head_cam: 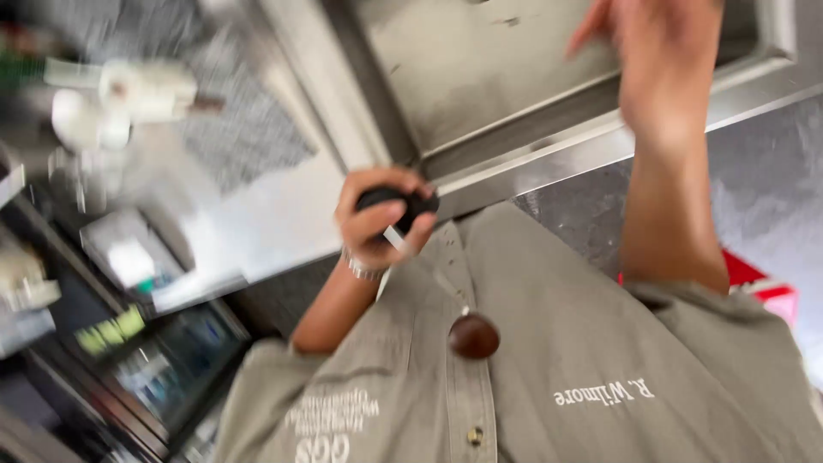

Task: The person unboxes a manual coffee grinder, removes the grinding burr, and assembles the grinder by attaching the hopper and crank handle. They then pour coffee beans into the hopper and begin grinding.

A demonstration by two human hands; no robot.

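My left hand (377, 225) is closed around a small black object (403, 202) in front of my grey buttoned shirt (549, 343). A thin pale rod (396, 239) runs down from that hand toward a dark brown round lump (473, 336), which sits over the shirt's placket. A metal band circles the left wrist. My right hand (664, 60) is raised at the top right, blurred, its fingers loosely apart and holding nothing. It is in front of a grey metal panel (480, 69).
The panel has a pale metal frame (583, 141). A red item (763, 287) shows behind my right arm. Blurred white cylinders (141, 94) hang at the upper left. Dark equipment with small lit patches (129, 343) fills the lower left.
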